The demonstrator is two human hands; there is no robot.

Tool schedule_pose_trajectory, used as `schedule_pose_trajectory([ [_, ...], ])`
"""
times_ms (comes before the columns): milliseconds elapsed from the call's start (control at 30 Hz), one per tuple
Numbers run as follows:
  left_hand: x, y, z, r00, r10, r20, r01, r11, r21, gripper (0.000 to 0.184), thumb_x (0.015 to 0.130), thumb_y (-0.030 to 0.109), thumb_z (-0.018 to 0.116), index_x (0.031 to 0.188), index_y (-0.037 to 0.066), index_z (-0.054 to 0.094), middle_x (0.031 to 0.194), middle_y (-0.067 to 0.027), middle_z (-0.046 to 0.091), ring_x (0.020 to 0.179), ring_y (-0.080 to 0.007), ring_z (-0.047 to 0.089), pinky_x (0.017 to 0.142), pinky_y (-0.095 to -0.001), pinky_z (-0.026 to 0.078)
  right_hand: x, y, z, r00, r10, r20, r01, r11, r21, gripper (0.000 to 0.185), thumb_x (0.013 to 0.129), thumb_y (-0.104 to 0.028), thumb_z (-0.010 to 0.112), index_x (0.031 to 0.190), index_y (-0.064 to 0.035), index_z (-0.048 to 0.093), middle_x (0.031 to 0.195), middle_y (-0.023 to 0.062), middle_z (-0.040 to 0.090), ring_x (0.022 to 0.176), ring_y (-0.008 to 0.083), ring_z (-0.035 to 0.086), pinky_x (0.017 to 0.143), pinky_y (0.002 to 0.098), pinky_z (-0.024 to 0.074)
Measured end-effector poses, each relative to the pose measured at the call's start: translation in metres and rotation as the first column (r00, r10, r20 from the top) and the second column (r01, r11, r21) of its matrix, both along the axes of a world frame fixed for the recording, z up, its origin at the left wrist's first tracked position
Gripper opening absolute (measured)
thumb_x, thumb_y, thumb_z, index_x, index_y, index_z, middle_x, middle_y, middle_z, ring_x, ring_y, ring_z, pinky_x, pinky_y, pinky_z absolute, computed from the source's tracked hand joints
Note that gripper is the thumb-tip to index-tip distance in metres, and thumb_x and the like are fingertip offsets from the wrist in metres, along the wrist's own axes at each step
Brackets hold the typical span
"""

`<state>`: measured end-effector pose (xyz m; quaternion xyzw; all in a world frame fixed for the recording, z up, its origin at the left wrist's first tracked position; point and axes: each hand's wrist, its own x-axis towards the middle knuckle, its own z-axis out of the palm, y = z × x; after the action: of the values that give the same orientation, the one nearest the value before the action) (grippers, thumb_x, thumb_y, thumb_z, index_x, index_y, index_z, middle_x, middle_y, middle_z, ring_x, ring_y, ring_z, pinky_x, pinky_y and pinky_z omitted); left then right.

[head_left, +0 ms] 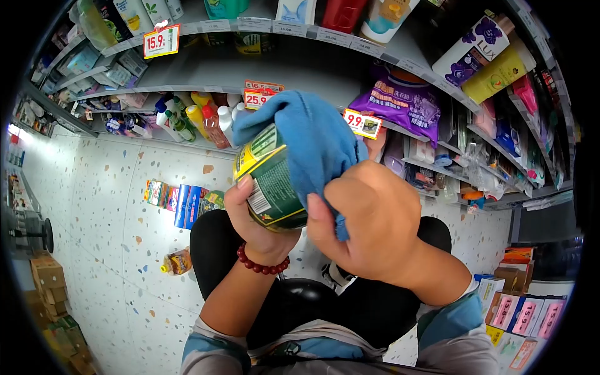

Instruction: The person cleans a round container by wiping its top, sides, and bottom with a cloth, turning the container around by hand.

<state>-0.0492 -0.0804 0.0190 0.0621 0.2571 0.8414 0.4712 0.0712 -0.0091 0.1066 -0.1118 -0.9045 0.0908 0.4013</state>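
Observation:
A green and yellow tub (275, 187) with a printed label and barcode is held tilted in front of me. My left hand (262, 234), with a red bead bracelet at the wrist, grips its lower side, thumb beside the barcode. A blue cloth (319, 137) drapes over the tub's top and right side, hiding its upper end. My right hand (375, 219) is closed on the cloth at the tub's right, fingers curled and thumb pressing near the cloth's lower edge.
Ahead, a grey shelf (219, 69) curves across, with price tags along its edges. A purple detergent bag (403, 103) sits at right, bottles (200, 119) at left. On the floor lie boxes (187, 206) and an amber bottle (177, 261). Cartons (50, 279) are stacked far left.

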Motion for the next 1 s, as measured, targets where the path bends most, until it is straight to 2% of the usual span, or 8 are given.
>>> schedule_pose_trajectory([
  [200, -0.009, 0.004, 0.000, 0.984, -0.065, 0.165, 0.048, 0.993, 0.106, 0.061, 0.093, 0.050, 0.045, 0.134, 0.006, 0.056, 0.128, -0.0129, 0.064, 0.116, -0.0283, 0.062, 0.102, -0.0427, 0.048, 0.001, 0.012, -0.017, 0.999, -0.035, -0.005, 0.035, 0.996, 0.081, 0.034, 0.071, -0.003, 0.079, 0.097, -0.0045, 0.058, 0.075, 0.0089, 0.057, 0.059, 0.0292, 0.056, 0.052, 0.0376, 0.0444],
  [300, -0.020, 0.002, -0.003, 0.952, -0.188, 0.243, 0.135, 0.966, 0.219, 0.062, 0.094, 0.055, 0.043, 0.136, 0.011, 0.055, 0.130, -0.0111, 0.062, 0.120, -0.0300, 0.060, 0.102, -0.0465, 0.048, 0.004, 0.022, -0.024, 0.992, 0.022, -0.127, 0.001, 0.984, 0.176, 0.034, 0.062, -0.018, 0.081, 0.088, -0.0116, 0.060, 0.077, 0.0035, 0.051, 0.057, 0.0207, 0.051, 0.049, 0.0331, 0.0394],
  [400, -0.021, 0.000, -0.004, 0.942, -0.228, 0.245, 0.168, 0.955, 0.245, 0.068, 0.095, 0.062, 0.038, 0.141, 0.014, 0.052, 0.139, -0.0118, 0.057, 0.126, -0.0314, 0.056, 0.106, -0.0497, 0.046, 0.016, 0.029, -0.015, 0.993, 0.120, 0.016, -0.121, 0.968, 0.218, 0.036, 0.062, -0.017, 0.082, 0.089, -0.0110, 0.059, 0.077, 0.0040, 0.054, 0.059, 0.0236, 0.053, 0.053, 0.0348, 0.0412],
  [533, -0.019, -0.002, -0.011, 0.906, -0.324, 0.273, 0.191, 0.888, 0.419, 0.083, 0.094, 0.075, 0.033, 0.156, 0.021, 0.037, 0.156, -0.0117, 0.042, 0.141, -0.0368, 0.042, 0.115, -0.0566, 0.036, 0.019, 0.036, -0.015, 0.989, 0.143, -0.033, -0.138, 0.982, 0.133, 0.036, 0.065, -0.012, 0.080, 0.092, -0.0092, 0.057, 0.076, 0.0059, 0.056, 0.061, 0.0259, 0.054, 0.056, 0.0367, 0.0420],
  [600, -0.014, 0.002, -0.003, 0.950, -0.166, 0.266, 0.112, 0.972, 0.207, 0.087, 0.092, 0.080, 0.030, 0.157, 0.023, 0.035, 0.158, -0.0108, 0.040, 0.143, -0.0367, 0.040, 0.116, -0.0573, 0.033, 0.017, 0.037, -0.022, 0.977, 0.082, -0.196, -0.084, 0.996, -0.002, 0.032, 0.071, -0.009, 0.078, 0.093, -0.0079, 0.055, 0.076, 0.0067, 0.056, 0.061, 0.0275, 0.055, 0.058, 0.0363, 0.0419],
  [667, -0.014, 0.004, -0.002, 0.955, -0.151, 0.257, 0.105, 0.978, 0.183, 0.085, 0.092, 0.079, 0.030, 0.155, 0.022, 0.039, 0.155, -0.0105, 0.044, 0.140, -0.0359, 0.043, 0.115, -0.0561, 0.036, 0.015, 0.029, -0.019, 0.972, 0.024, -0.235, -0.046, 0.995, -0.090, 0.022, 0.082, -0.008, 0.073, 0.094, -0.0069, 0.055, 0.075, 0.0067, 0.055, 0.062, 0.0260, 0.053, 0.067, 0.0345, 0.0419],
  [733, -0.012, 0.006, -0.002, 0.964, -0.149, 0.220, 0.081, 0.953, 0.292, 0.084, 0.092, 0.079, 0.031, 0.151, 0.021, 0.043, 0.151, -0.0098, 0.047, 0.138, -0.0343, 0.046, 0.114, -0.0547, 0.038, 0.013, 0.023, -0.015, 0.974, -0.083, -0.211, -0.014, 0.907, -0.422, 0.016, 0.088, -0.008, 0.069, 0.093, -0.0072, 0.054, 0.076, 0.0061, 0.054, 0.064, 0.0227, 0.051, 0.076, 0.0329, 0.0398],
  [1000, -0.009, 0.002, 0.004, 0.978, -0.170, 0.122, 0.145, 0.970, 0.193, 0.087, 0.088, 0.083, 0.032, 0.154, 0.026, 0.038, 0.154, -0.0091, 0.044, 0.141, -0.0359, 0.043, 0.113, -0.0610, 0.037, 0.015, 0.020, -0.015, 0.939, -0.082, -0.335, -0.088, 0.882, -0.463, 0.016, 0.088, -0.006, 0.068, 0.093, -0.0072, 0.053, 0.079, 0.0055, 0.054, 0.068, 0.0209, 0.050, 0.088, 0.0369, 0.0347],
])
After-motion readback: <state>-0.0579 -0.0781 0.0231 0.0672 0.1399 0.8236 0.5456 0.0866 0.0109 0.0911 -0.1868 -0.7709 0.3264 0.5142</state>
